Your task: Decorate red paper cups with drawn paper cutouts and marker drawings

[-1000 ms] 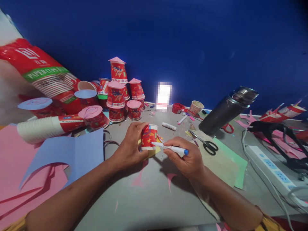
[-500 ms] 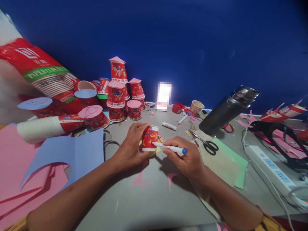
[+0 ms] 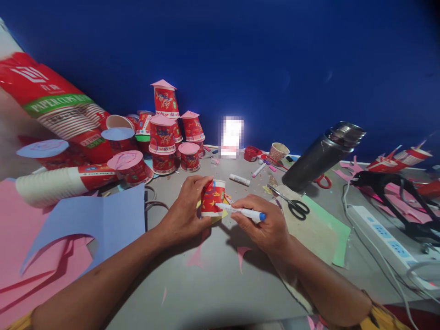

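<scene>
Clock positions are taken from the red paper cup (image 3: 213, 197), as seen in the head view. The left hand (image 3: 185, 204) is at 9 o'clock, its fingers (image 3: 202, 180) curved and parted to the cup's width, gripping it; the cup lies between thumb and fingers. The right hand (image 3: 266, 224), at 4 o'clock, has its fingers closed on a white marker (image 3: 240, 211). Marker tip is at the cup's wall; contact cannot be confirmed. On the desk (image 3: 206, 288): scissors (image 3: 297, 209) at 3 o'clock, stacked cups (image 3: 162, 134) at 11.
</scene>
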{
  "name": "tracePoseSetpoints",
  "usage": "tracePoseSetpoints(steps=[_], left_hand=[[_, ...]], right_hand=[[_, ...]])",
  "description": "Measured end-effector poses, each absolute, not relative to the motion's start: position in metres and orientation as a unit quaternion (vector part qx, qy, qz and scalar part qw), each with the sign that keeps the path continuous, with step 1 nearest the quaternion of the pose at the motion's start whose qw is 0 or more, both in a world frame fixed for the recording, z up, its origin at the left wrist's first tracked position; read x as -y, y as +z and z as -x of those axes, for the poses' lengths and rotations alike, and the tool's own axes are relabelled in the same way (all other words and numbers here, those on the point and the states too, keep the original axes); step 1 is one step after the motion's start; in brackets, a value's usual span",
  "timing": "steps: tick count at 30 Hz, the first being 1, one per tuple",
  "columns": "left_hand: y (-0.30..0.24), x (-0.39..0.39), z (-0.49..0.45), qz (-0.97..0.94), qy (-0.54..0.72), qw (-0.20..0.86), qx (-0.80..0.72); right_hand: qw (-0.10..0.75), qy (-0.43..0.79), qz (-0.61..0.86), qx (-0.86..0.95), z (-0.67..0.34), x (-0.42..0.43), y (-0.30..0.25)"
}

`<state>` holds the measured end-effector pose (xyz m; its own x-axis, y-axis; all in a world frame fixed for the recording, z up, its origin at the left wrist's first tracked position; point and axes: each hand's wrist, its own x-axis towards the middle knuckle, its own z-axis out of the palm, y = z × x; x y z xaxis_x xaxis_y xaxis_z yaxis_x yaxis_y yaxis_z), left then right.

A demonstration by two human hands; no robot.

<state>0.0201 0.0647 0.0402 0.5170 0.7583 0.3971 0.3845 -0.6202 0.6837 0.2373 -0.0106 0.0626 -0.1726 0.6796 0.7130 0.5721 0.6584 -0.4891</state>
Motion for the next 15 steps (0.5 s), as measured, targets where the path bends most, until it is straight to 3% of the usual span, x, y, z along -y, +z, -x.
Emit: tracePoseSetpoints(steps=[15], left_hand=[[0.0425, -0.0663, -0.0191, -0.822, 0.364, 0.268, -0.345]], right_hand=[[0.490, 0.025, 0.443, 0.750, -0.2424, 0.0111, 0.0675]])
